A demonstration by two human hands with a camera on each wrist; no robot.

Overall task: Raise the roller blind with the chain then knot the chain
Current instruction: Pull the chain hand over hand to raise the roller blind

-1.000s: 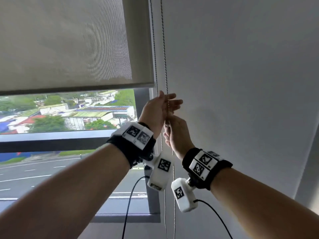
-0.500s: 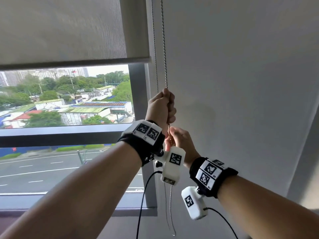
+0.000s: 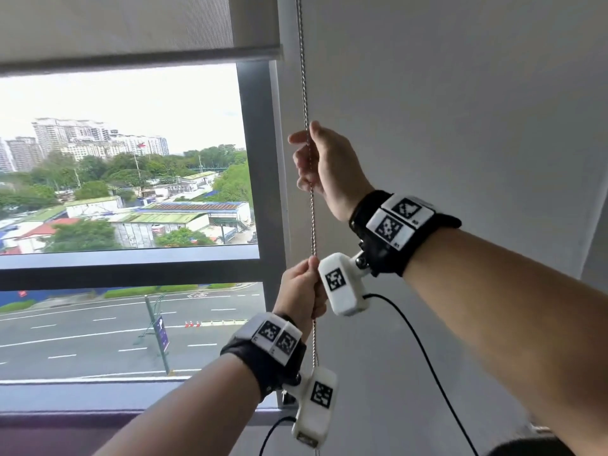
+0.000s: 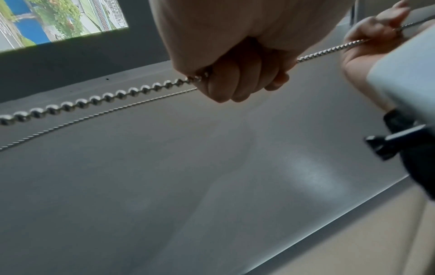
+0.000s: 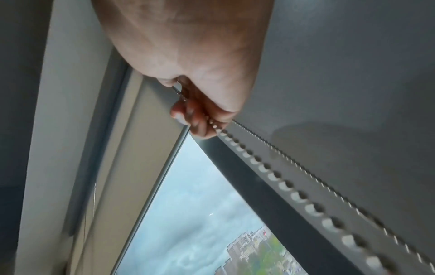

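Note:
The grey roller blind (image 3: 131,24) hangs at the top left of the head view, with its bottom bar (image 3: 141,55) high over the window. A metal bead chain (image 3: 304,77) drops straight down beside the window frame. My right hand (image 3: 307,153) grips the chain high up, fingers curled round it (image 5: 195,115). Below it my left hand (image 3: 311,278) holds the same strand in a closed fist (image 4: 235,78). The chain (image 4: 94,98) runs on past the fist, and a second thinner-looking strand lies beside it. The chain's lower end is hidden.
A dark window frame post (image 3: 260,159) stands just left of the chain. A plain pale wall (image 3: 460,93) fills the right side. The window sill (image 3: 131,413) runs along the bottom left. Black cables (image 3: 424,350) hang from the wrist cameras.
The blind's bottom bar has risen. My left hand has pulled the chain downward, and my right hand has moved from below the left to a higher grip above it.

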